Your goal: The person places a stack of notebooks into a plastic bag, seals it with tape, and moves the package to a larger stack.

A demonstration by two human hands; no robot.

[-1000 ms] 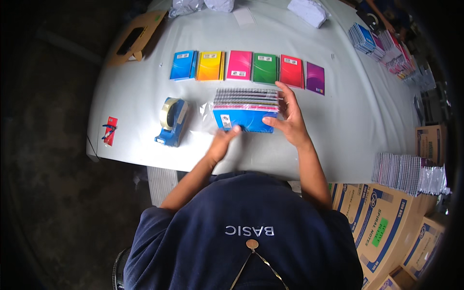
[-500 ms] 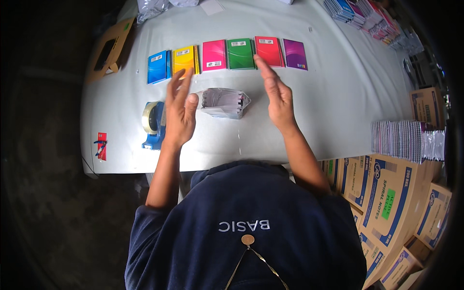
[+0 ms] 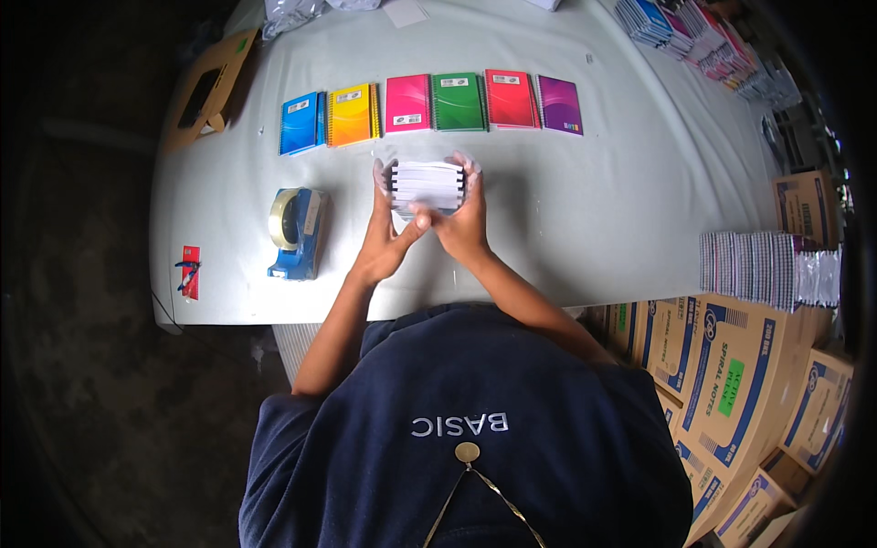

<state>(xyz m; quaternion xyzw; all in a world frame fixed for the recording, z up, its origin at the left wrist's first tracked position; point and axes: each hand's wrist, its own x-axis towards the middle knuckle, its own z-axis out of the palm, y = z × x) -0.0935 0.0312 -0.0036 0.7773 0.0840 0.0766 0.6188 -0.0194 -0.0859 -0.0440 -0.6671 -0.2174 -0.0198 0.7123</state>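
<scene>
Between my two hands is a bundle of small notebooks (image 3: 427, 185) in clear plastic wrap, its white page edges turned up. My left hand (image 3: 388, 239) grips its left side, thumb across the near edge. On the right side, my right hand (image 3: 464, 226) closes round the bundle, with the fingertips at its far corner. Beyond the bundle lies a row of spiral notebooks: blue (image 3: 300, 123), yellow (image 3: 352, 114), pink (image 3: 407, 103), green (image 3: 459, 101), red (image 3: 511, 98) and purple (image 3: 559, 104).
A blue tape dispenser (image 3: 297, 236) stands left of my hands. Farther left are a red card with a blue item (image 3: 190, 272) and a cardboard piece (image 3: 208, 91). Notebook stacks (image 3: 751, 265) sit at the right, above cartons (image 3: 740, 374); more stacks (image 3: 685, 36) are at the far right.
Both hands came down and inward from raised, spread positions over the table. They now hold the wrapped bundle, whose plastic is drawn closer around the notebooks.
</scene>
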